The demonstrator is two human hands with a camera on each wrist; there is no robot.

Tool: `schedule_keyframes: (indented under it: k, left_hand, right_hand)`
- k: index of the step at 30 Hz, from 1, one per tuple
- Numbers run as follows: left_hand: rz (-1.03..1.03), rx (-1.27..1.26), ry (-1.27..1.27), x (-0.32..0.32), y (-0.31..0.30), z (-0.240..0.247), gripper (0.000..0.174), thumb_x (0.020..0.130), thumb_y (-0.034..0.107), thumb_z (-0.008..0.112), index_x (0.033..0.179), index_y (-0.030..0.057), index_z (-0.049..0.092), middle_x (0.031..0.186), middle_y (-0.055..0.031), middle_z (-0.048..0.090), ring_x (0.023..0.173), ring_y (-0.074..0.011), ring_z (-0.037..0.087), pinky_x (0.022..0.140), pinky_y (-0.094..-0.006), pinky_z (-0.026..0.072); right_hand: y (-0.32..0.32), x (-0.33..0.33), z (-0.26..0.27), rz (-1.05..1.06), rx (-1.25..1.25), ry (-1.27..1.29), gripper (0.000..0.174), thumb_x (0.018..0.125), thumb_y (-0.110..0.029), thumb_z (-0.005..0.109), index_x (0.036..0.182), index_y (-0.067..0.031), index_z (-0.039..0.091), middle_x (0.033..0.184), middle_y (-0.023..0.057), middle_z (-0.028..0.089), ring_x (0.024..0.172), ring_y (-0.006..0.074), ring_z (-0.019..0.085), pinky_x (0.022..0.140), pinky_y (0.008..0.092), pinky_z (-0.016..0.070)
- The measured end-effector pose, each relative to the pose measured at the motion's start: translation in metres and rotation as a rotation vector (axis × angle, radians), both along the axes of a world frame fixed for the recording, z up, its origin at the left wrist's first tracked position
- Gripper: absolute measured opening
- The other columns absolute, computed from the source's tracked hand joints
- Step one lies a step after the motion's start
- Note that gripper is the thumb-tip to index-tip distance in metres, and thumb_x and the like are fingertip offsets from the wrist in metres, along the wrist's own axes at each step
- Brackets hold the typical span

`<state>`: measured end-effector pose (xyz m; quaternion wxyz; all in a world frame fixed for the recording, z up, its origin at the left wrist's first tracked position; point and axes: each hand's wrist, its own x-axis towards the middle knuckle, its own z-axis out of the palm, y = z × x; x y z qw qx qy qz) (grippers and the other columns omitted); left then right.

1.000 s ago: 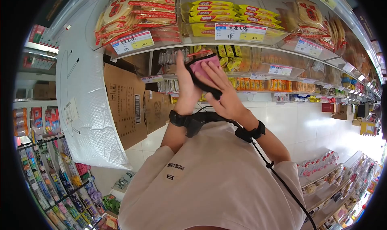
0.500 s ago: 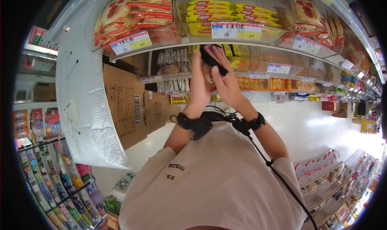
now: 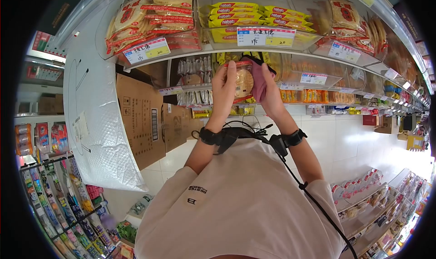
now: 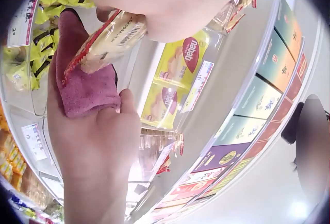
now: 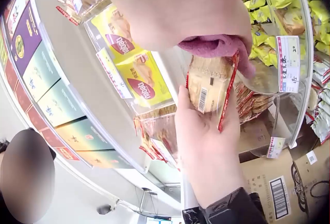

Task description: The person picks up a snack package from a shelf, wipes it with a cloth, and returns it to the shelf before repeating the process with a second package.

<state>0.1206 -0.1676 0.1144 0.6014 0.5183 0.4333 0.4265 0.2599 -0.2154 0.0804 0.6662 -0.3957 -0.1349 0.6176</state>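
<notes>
In the head view my left hand (image 3: pixel 223 92) grips a clear packet of round crackers (image 3: pixel 244 82) with red edges, its thumb over the front. The packet's barcode side (image 5: pixel 203 92) shows in the right wrist view, above the left palm. My right hand (image 3: pixel 273 98) holds a pink cloth (image 3: pixel 259 81) with black edging, close to the packet's right side. From the left wrist, the cloth (image 4: pixel 87 92) lies over the right hand's fingers and hides most of them, and the packet's red edge (image 4: pixel 82 56) overlaps it.
Just above the hands runs a shelf with yellow wafer packs (image 3: pixel 234 20), bagged crackers (image 3: pixel 170 20) and price tags (image 3: pixel 265 36). Lower bins hold small yellow packs (image 3: pixel 288 96). Cardboard boxes (image 3: pixel 141 118) and a white padded sheet (image 3: pixel 102 136) stand at the left.
The hands were pressed together around the packet with the cloth across it. They have since parted, the cloth has shifted to the right side, and the packet's front now faces the head camera.
</notes>
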Motion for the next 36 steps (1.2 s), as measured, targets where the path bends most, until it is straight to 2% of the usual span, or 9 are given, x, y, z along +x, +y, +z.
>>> schedule_keyframes:
  k: [3,6,9,12,17,20,26,31,36]
  left_hand:
    - [-0.025,-0.065,0.026,-0.006,0.011,-0.014,0.037,0.104,0.032,0.054,0.108,-0.0041,0.060,0.093,-0.0054,0.059,0.083,-0.0088,0.052,0.073,-0.0244,0.0434]
    - [0.123,0.299,0.067,0.000,0.014,-0.028,0.041,0.103,0.034,0.055,0.115,-0.0048,0.058,0.100,-0.0088,0.062,0.096,-0.0117,0.057,0.080,-0.0254,0.0448]
    - [0.152,0.374,0.150,0.002,0.000,-0.020,0.046,0.102,0.036,0.057,0.123,-0.0045,0.055,0.110,-0.0114,0.062,0.107,-0.0151,0.057,0.087,-0.0265,0.0453]
    - [-0.075,0.031,-0.039,0.004,-0.013,0.028,0.053,0.102,0.044,0.054,0.129,-0.0018,0.052,0.116,-0.0109,0.060,0.110,-0.0164,0.056,0.093,-0.0290,0.0450]
    - [-0.158,-0.327,-0.421,0.002,-0.005,0.013,0.063,0.102,0.057,0.043,0.137,0.0055,0.049,0.125,-0.0072,0.059,0.116,-0.0166,0.055,0.100,-0.0320,0.0431]
    - [-0.203,-0.411,-0.583,0.004,-0.007,0.015,0.071,0.101,0.063,0.037,0.141,0.0054,0.046,0.131,-0.0069,0.058,0.122,-0.0188,0.055,0.105,-0.0362,0.0406]
    - [-0.181,-0.502,-0.630,-0.001,-0.008,0.024,0.073,0.101,0.065,0.033,0.143,0.0061,0.042,0.135,-0.0131,0.055,0.121,-0.0254,0.057,0.107,-0.0377,0.0431]
    - [-0.237,-0.391,-0.722,0.002,-0.007,0.028,0.064,0.100,0.066,0.035,0.129,0.0120,0.055,0.121,-0.0041,0.063,0.110,-0.0136,0.061,0.095,-0.0323,0.0499]
    - [-0.155,-0.390,-0.622,0.006,-0.004,0.016,0.052,0.104,0.054,0.040,0.126,0.0105,0.057,0.115,-0.0029,0.064,0.107,-0.0131,0.061,0.091,-0.0308,0.0501]
  right_hand:
    - [-0.007,-0.018,0.024,-0.063,0.144,-0.259,0.030,0.098,-0.018,0.064,0.122,-0.0021,0.059,0.102,0.0021,0.064,0.086,0.0106,0.060,0.077,0.0252,0.0488]
    - [-0.001,-0.008,0.020,-0.144,0.417,-0.885,0.030,0.096,-0.005,0.062,0.125,0.0017,0.057,0.100,0.0055,0.065,0.088,0.0118,0.062,0.078,0.0274,0.0498]
    - [-0.004,0.001,0.020,-0.052,0.211,-1.097,0.036,0.095,-0.002,0.058,0.130,0.0015,0.054,0.114,0.0146,0.064,0.101,0.0191,0.063,0.086,0.0294,0.0488]
    - [-0.005,-0.015,0.031,-0.167,0.405,-1.171,0.041,0.094,0.000,0.056,0.135,-0.0006,0.053,0.118,0.0217,0.064,0.104,0.0287,0.065,0.089,0.0346,0.0500]
    - [-0.019,-0.042,0.044,-0.032,0.435,-1.121,0.053,0.093,-0.013,0.062,0.139,0.0078,0.045,0.152,0.0276,0.035,0.141,0.0426,0.034,0.116,0.0404,0.0277]
    - [-0.005,-0.030,0.032,-0.035,0.347,-1.014,0.054,0.094,-0.017,0.062,0.138,0.0080,0.045,0.150,0.0287,0.036,0.140,0.0434,0.035,0.115,0.0434,0.0291]
    - [-0.018,-0.042,0.056,-0.084,0.463,-1.446,0.054,0.090,-0.024,0.065,0.134,0.0035,0.052,0.145,0.0230,0.044,0.138,0.0413,0.039,0.115,0.0490,0.0301]
    - [-0.007,-0.030,0.061,-0.064,0.527,-1.544,0.045,0.088,-0.021,0.066,0.128,-0.0009,0.059,0.137,0.0169,0.053,0.133,0.0392,0.045,0.113,0.0489,0.0327]
    - [-0.001,-0.021,0.056,-0.117,0.377,-1.310,0.044,0.090,-0.016,0.063,0.132,-0.0021,0.058,0.140,0.0186,0.051,0.134,0.0404,0.044,0.111,0.0436,0.0358]
